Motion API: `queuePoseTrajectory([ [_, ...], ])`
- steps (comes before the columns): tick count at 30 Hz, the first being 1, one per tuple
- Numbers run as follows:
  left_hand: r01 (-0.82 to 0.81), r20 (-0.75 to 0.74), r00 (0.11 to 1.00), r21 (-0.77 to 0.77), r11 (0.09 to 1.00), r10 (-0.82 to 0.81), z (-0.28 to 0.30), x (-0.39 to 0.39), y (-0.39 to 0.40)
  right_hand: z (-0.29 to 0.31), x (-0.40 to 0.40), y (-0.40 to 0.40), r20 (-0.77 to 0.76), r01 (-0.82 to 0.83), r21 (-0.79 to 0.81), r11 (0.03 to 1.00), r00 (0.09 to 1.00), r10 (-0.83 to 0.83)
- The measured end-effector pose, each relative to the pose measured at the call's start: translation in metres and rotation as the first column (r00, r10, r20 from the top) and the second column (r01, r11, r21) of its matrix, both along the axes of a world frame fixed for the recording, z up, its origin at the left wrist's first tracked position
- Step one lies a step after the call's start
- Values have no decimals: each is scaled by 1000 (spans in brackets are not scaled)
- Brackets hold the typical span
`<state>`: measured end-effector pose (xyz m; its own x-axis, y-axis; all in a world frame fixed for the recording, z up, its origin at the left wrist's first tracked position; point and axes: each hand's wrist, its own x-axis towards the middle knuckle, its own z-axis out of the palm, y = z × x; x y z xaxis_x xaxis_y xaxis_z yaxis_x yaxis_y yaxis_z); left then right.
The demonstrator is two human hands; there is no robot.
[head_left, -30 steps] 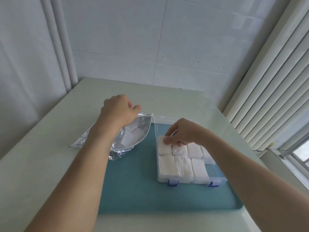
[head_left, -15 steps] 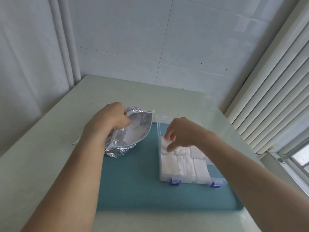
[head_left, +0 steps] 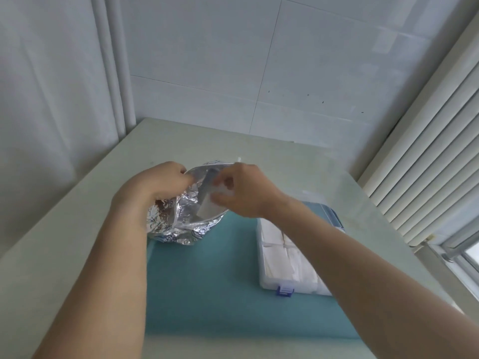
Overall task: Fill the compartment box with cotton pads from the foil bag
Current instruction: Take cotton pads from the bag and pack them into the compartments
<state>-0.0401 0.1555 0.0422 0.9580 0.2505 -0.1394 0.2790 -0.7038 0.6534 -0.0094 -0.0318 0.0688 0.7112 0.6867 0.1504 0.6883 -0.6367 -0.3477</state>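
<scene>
The crinkled silver foil bag (head_left: 181,230) stands at the teal mat's far left corner with its mouth facing me. My left hand (head_left: 155,187) grips the bag's left rim and holds it wide. White cotton pads (head_left: 207,209) show inside. My right hand (head_left: 246,194) is at the bag's mouth, fingers curled and blurred, pinching a white pad (head_left: 220,190). To the right on the mat lies the clear compartment box (head_left: 269,285) with blue latches. White pads (head_left: 290,265) fill the compartments that show; my right forearm hides part of the box.
The teal mat (head_left: 207,294) lies on a pale table (head_left: 64,255) set in a corner. A white wall runs along the back and left. Window blinds (head_left: 427,151) run along the right side.
My right hand left the box and swung left to the bag's mouth. My left hand raised and opened the bag wider. The view tilted a little.
</scene>
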Motion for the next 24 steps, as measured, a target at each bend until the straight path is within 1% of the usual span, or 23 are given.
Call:
queuePoseTrajectory([
  [2,13,-24,1000,3,1000,-13,-3,0,3,-16,7,17,-20,-82,-203,976,997,79],
  [4,35,-63,997,37,999,-33,-6,1,0,-32,19,26,-82,-89,-380,921,995,62],
  [5,45,-88,995,51,998,-40,-7,3,-3,-40,24,29,-103,-79,-441,894,994,38],
  [7,60,-128,991,94,994,-47,-8,7,-7,-54,30,35,-90,-49,-490,870,996,6],
  [9,69,-129,990,118,991,-53,-10,11,-7,-60,36,37,-42,5,-443,897,999,-26],
  [12,52,-125,992,114,992,-37,-7,10,-8,-62,40,32,-18,41,-280,959,999,-48],
  [15,36,-161,987,113,993,-18,-3,8,-9,-56,36,26,41,70,-270,960,997,-61],
  [19,2,-156,988,114,993,16,-3,10,-8,-41,35,21,74,62,-181,982,996,-49],
  [22,-18,-136,990,120,993,35,-2,9,-11,-31,35,14,42,86,-73,994,996,-83],
  [24,-23,-118,992,124,992,38,-1,9,-11,-26,37,8,-8,142,17,990,990,-142],
])
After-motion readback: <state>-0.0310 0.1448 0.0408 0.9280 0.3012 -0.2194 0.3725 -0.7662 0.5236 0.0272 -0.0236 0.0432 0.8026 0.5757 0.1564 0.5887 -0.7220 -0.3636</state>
